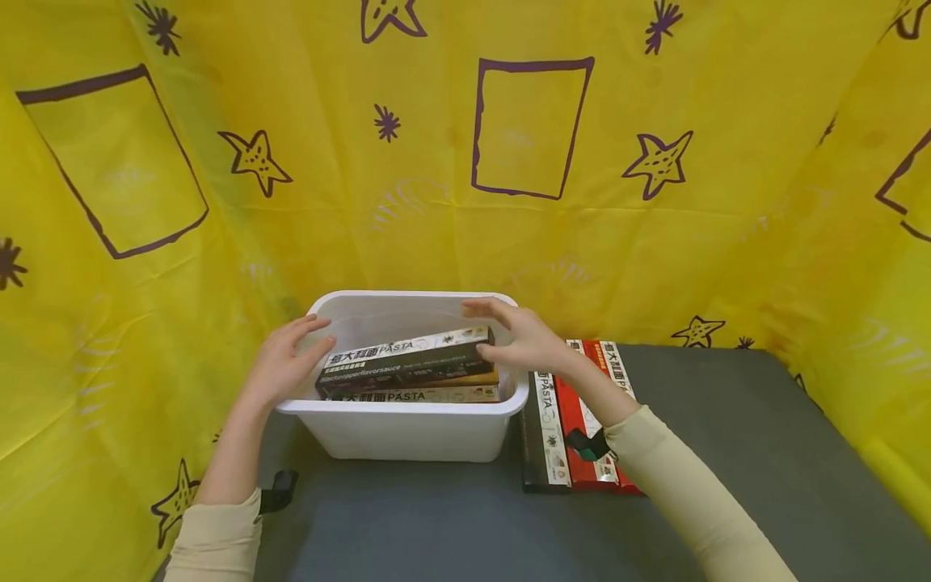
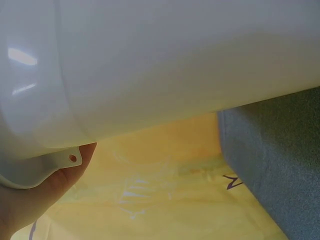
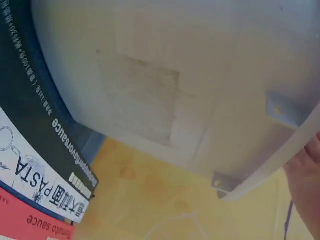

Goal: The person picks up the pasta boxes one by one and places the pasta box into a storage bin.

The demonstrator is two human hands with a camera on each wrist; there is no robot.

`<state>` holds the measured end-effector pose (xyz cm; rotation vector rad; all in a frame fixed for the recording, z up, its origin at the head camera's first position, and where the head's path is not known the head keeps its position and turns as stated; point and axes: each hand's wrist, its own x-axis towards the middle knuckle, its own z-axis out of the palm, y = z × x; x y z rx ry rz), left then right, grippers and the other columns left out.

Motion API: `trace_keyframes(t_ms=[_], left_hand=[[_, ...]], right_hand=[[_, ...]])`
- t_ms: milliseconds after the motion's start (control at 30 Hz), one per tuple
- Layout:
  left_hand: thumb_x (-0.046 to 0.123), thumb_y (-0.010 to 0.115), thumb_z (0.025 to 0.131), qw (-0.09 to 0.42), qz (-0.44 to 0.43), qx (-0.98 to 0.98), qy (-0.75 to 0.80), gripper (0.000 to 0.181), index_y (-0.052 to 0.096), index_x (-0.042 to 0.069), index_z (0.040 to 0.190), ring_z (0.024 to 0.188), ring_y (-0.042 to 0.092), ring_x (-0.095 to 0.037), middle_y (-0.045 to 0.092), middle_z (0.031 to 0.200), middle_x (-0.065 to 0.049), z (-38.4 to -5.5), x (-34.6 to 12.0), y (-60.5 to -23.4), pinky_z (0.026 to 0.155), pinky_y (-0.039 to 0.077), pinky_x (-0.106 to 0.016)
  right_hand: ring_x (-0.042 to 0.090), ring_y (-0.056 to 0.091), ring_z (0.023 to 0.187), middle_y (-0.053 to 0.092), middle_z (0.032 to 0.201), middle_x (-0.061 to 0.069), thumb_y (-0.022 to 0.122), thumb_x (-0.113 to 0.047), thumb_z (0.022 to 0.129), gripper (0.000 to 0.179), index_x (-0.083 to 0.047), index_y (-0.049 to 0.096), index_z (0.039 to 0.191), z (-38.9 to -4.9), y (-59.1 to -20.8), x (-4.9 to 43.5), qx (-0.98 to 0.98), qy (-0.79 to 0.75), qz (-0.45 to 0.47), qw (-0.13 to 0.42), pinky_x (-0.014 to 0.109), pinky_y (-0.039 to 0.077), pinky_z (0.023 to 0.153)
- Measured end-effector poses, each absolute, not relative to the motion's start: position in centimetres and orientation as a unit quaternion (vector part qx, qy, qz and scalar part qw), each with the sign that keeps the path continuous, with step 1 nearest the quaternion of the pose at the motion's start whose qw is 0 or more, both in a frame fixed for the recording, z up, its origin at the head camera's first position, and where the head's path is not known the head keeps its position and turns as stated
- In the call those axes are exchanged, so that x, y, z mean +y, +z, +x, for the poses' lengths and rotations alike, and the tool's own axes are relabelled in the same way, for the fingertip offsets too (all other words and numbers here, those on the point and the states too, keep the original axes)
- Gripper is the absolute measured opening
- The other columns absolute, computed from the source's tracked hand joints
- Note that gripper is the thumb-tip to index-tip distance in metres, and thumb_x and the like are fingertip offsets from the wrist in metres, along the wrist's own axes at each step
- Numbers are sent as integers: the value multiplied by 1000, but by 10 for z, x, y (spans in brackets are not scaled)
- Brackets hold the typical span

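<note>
A white plastic bin [image 1: 418,432] stands on the grey table and has several pasta boxes inside. The uppermost, a black and white pasta box [image 1: 410,365], lies slanted, its right end higher. Below it shows another pasta box [image 1: 429,395], mostly covered. At the bin's left rim is my left hand [image 1: 282,360], thumb and fingers loosely spread over the edge. My right hand [image 1: 534,339] reaches over the right rim, fingers extended above the opening, thumb tip right at the black box's raised end. In both wrist views the bin's outer wall hides most of each hand.
To the right of the bin, a black pasta box [image 1: 534,453] and red pasta boxes [image 1: 582,420] lie side by side on the grey table [image 1: 727,453]. A yellow patterned cloth [image 1: 436,242] hangs behind and at both sides.
</note>
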<state>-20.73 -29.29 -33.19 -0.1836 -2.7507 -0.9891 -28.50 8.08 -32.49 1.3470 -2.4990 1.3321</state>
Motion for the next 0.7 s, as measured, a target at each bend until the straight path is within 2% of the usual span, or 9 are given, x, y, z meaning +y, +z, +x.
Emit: trace_keyframes(t_ms=[100, 200, 333, 433, 600, 700], left_hand=[[38, 54, 100, 101, -63, -933, -339, 57, 49, -2, 140, 138, 25, -50, 33, 151, -27, -208, -290, -333, 107, 19, -68], [37, 54, 100, 103, -64, -931, -344, 57, 48, -3, 140, 138, 25, -50, 33, 151, -27, -210, -288, -333, 108, 18, -68], [36, 55, 100, 104, -66, -929, -349, 56, 48, -3, 140, 138, 25, -50, 33, 151, -28, -211, -288, -332, 107, 19, -68], [36, 55, 100, 102, -65, -929, -349, 56, 48, -3, 140, 138, 25, -50, 33, 151, -28, -211, -288, -333, 107, 20, -68], [36, 55, 99, 102, -64, -930, -348, 57, 49, -3, 139, 137, 26, -50, 34, 150, -28, -210, -290, -334, 106, 22, -68], [36, 56, 99, 106, -64, -930, -347, 56, 49, -4, 139, 137, 27, -51, 35, 149, -29, -209, -290, -334, 105, 22, -68]], right_hand=[[19, 48, 130, 59, 134, 0, 71, -18, 87, 61, -21, 47, 143, -283, -327, 87, -810, 414, 415, 36, 55, 37, 105], [18, 47, 130, 57, 135, -5, 73, -24, 87, 60, -24, 48, 142, -277, -325, 95, -820, 412, 394, 53, 55, 36, 105], [18, 44, 133, 53, 141, -4, 73, -28, 88, 60, -19, 49, 142, -268, -325, 110, -833, 415, 362, 62, 53, 35, 107], [21, 41, 135, 50, 144, 1, 74, -26, 87, 64, -15, 46, 144, -262, -328, 123, -833, 440, 330, 59, 52, 33, 109], [30, 41, 135, 42, 149, 7, 75, -27, 87, 69, -23, 41, 147, -252, -337, 145, -837, 471, 277, 37, 58, 35, 106], [30, 39, 136, 38, 152, 4, 74, -30, 88, 71, -26, 38, 149, -249, -342, 158, -841, 475, 257, 26, 59, 33, 106]])
